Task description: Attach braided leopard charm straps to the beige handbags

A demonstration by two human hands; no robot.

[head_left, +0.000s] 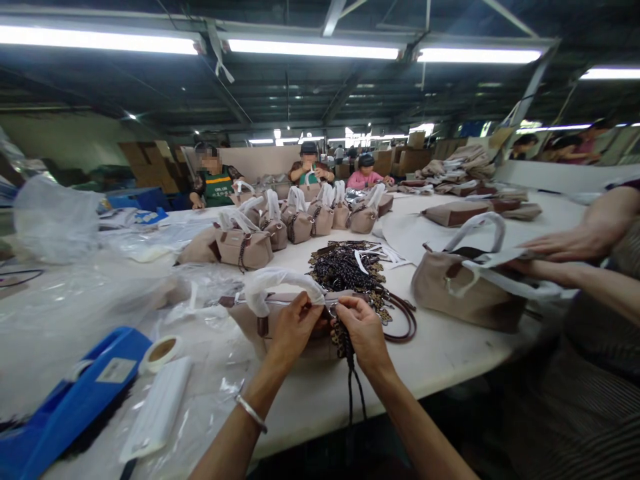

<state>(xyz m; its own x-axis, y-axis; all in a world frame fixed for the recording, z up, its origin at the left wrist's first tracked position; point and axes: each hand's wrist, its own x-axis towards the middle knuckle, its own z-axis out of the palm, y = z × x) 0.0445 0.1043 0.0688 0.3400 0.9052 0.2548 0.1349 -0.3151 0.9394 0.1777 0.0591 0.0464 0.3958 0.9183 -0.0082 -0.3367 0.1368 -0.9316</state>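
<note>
A beige handbag with a brown zip tab and a white-wrapped handle lies in front of me at the table's front edge. My left hand pinches at the base of the wrapped handle. Close beside it, my right hand has thumb and fingers closed on the ring of a dark braided charm, whose cords hang over the edge. Just behind the bag lies a pile of dark braided charms with leopard-patterned pieces. A brown strap curves right of the pile.
Several finished-looking handbags stand further back. A blue tape dispenser, a tape roll and plastic film are at left. At right, another person's hands touch a bag. Several people sit across the white table.
</note>
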